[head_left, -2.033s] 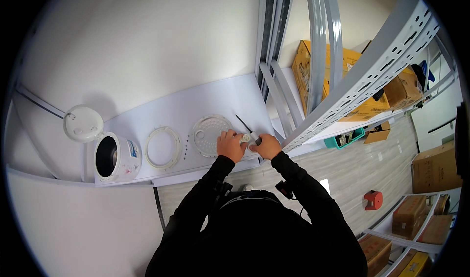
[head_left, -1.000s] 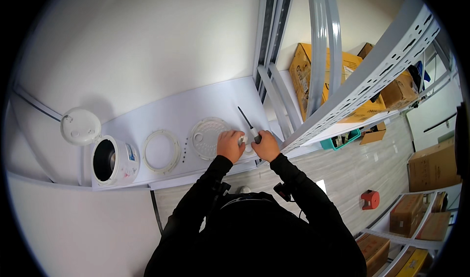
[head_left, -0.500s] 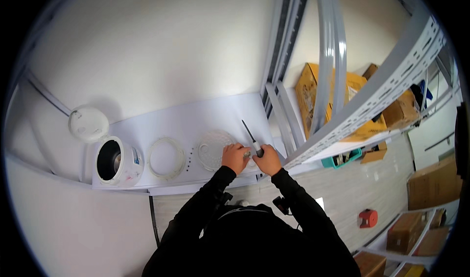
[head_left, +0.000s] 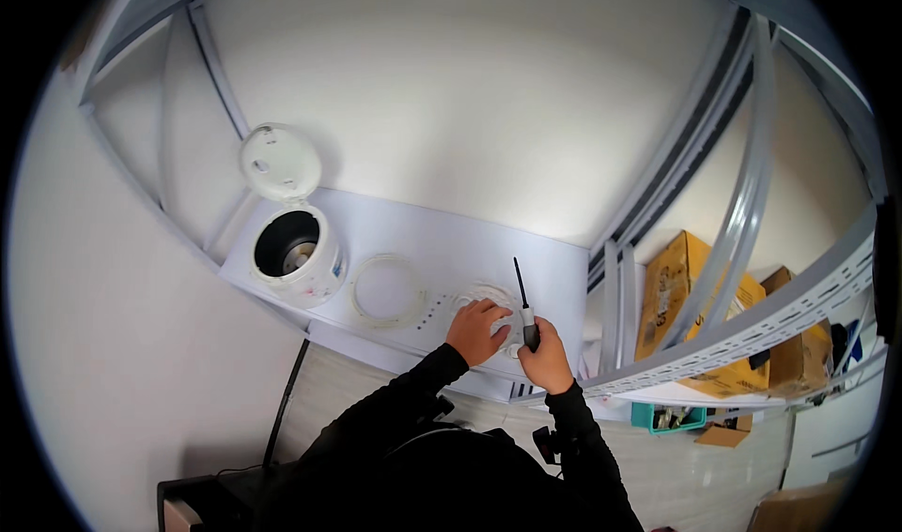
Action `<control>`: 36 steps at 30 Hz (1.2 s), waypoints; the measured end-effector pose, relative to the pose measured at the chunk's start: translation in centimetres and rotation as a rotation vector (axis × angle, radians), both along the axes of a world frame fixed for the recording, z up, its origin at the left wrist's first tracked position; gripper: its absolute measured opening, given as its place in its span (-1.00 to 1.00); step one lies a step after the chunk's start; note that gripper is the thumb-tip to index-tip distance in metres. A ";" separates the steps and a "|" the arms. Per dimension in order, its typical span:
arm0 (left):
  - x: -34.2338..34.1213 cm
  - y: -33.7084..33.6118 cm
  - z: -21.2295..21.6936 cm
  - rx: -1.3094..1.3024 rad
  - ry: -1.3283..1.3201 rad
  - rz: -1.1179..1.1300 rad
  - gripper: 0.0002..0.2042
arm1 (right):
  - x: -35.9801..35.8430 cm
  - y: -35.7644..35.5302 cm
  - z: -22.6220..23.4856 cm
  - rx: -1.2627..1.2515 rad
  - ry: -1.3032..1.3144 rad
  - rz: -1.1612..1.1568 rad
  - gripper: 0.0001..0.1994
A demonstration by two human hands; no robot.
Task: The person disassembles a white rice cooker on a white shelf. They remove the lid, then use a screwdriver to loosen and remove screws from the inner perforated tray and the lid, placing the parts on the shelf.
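Observation:
My right hand (head_left: 546,355) is closed around a screwdriver (head_left: 528,320) with a white and dark handle, its long dark shaft pointing away from me. Over a clear, patterned round disc (head_left: 488,293) lies my left hand (head_left: 477,332), fingers apart and partly covering it. Left of the disc, several small dark pieces (head_left: 427,318), perhaps screws, sit in a short row. Beside them a pale ring (head_left: 354,299) lies flat on the white shelf (head_left: 427,222). A white rice cooker (head_left: 324,273) stands at the left end, its lid (head_left: 280,163) raised and its dark inside showing.
Upright metal posts (head_left: 628,302) and a perforated rail (head_left: 752,339) bound the shelf on the right. Beyond them are a yellow carton (head_left: 669,297) and a teal bin (head_left: 645,417) with things in it. A wall rises behind the shelf.
The view has swung left, so everything sits further right. My left hand has come away from beside the screwdriver and spread over the disc. My right hand still holds the screwdriver.

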State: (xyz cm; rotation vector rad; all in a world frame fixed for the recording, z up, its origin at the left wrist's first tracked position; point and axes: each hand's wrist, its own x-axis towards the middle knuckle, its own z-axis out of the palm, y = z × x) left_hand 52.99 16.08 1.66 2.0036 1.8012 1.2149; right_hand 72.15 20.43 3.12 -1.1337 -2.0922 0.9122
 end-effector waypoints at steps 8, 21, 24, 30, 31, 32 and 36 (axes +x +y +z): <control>-7.8 -5.1 2.8 -0.014 -0.353 0.040 -0.57 | -8.7 -4.9 5.2 -0.151 0.142 0.181 -0.36; -28.1 -18.0 7.5 -0.067 -0.630 0.081 -0.29 | -31.4 -15.3 7.1 0.053 0.359 0.303 -0.43; -33.4 -20.3 6.5 -0.094 -0.610 0.106 -0.30 | -36.3 -17.3 7.4 0.056 0.383 0.367 -0.42; -40.1 -21.8 5.6 -0.111 -0.549 0.119 -0.31 | -42.5 -19.3 7.0 0.196 0.245 0.313 -0.40; -40.9 -21.6 5.2 -0.093 -0.532 0.122 -0.31 | -43.3 -19.3 7.2 0.159 0.222 0.318 -0.40; -41.4 -21.1 4.9 -0.076 -0.523 0.119 -0.30 | -43.6 -19.1 7.1 0.123 0.190 0.318 -0.39; -42.1 -18.8 4.9 -0.069 -0.580 0.097 -0.33 | -44.6 -17.1 6.8 0.072 0.184 0.310 -0.41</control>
